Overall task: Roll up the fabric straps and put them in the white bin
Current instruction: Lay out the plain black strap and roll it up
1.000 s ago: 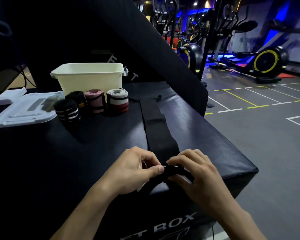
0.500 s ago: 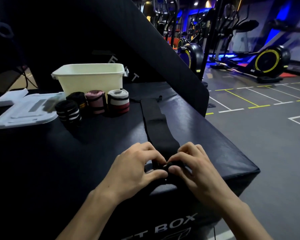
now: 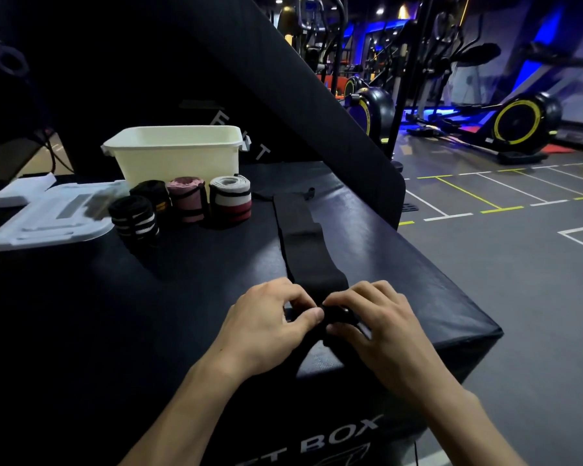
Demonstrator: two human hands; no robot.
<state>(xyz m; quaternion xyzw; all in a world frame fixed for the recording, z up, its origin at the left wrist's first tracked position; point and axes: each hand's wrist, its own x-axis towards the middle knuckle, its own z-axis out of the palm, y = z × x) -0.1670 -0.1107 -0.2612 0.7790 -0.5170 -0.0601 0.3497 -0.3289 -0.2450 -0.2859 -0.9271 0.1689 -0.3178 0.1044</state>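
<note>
Black fabric strap (image 3: 308, 264), flat woven band, near end pinched in both hands' (image 3: 266, 327) (image 3: 384, 326) grip.

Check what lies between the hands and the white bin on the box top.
In the head view, the flat black strap runs from the hands toward the white bin; four rolled straps stand just before the bin.

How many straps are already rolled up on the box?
4, grouped before the bin: striped black roll front left, black roll behind it, pink roll, then grey-red roll rightmost. The bin's inside is hidden.
</note>
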